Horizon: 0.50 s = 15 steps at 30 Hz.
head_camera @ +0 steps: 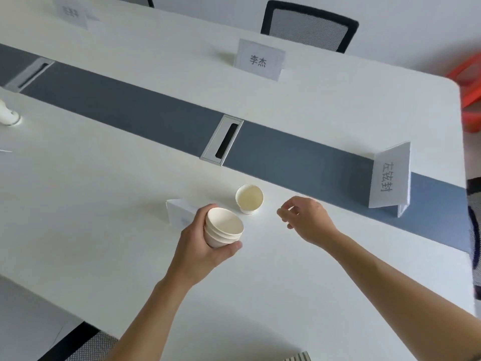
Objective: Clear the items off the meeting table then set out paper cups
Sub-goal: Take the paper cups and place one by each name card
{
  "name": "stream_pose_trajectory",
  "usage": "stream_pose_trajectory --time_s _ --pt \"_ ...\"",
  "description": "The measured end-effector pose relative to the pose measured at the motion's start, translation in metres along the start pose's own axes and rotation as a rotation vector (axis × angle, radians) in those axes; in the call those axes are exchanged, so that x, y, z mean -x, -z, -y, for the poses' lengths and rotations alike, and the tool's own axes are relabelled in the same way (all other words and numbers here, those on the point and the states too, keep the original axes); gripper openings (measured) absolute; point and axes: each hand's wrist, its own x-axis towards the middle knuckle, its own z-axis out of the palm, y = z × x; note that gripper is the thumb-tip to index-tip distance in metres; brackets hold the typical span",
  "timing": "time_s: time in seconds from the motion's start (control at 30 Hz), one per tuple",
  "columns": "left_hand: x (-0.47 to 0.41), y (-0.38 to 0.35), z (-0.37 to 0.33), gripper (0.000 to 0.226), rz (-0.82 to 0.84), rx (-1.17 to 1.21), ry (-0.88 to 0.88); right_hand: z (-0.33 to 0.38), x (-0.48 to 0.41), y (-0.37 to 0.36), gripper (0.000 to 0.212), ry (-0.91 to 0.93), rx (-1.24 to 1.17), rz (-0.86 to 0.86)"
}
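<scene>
My left hand (200,246) grips a short stack of white paper cups (224,227), tilted so the mouth faces up and right. One single paper cup (249,198) stands upright on the white meeting table (104,204), just beyond the stack and beside a folded white name card (179,212). My right hand (305,220) hovers just right of that cup with fingers loosely curled and apart, holding nothing.
A grey strip with a metal cable hatch (222,140) runs across the table. Name cards stand at the far side (259,59), at the right end (390,178) and far left (71,13). A mesh chair (309,28) sits behind. A white object (7,114) lies at the left edge.
</scene>
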Motion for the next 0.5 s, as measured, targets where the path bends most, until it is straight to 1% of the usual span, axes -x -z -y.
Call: stream_pose_trajectory --time_s 0.1,0.2,0.37,0.5 --pt "0.021 -0.020 -0.025 0.066 0.122 0.016 -0.040 -0.024 0.061 0.017 0.017 0.032 -0.001 -0.005" --pt "0.045 -0.044 -0.043 0.070 0.237 0.024 -0.053 -0.055 0.124 0.025 0.017 0.021 -0.029 -0.037" --pt "0.099 -0.087 -0.062 0.076 0.353 -0.120 -0.149 -0.116 0.223 0.026 0.016 -0.027 -0.060 -0.052" --pt "0.152 -0.127 -0.068 0.078 0.470 -0.189 -0.224 -0.167 0.302 0.021 0.015 -0.100 -0.122 -0.119"
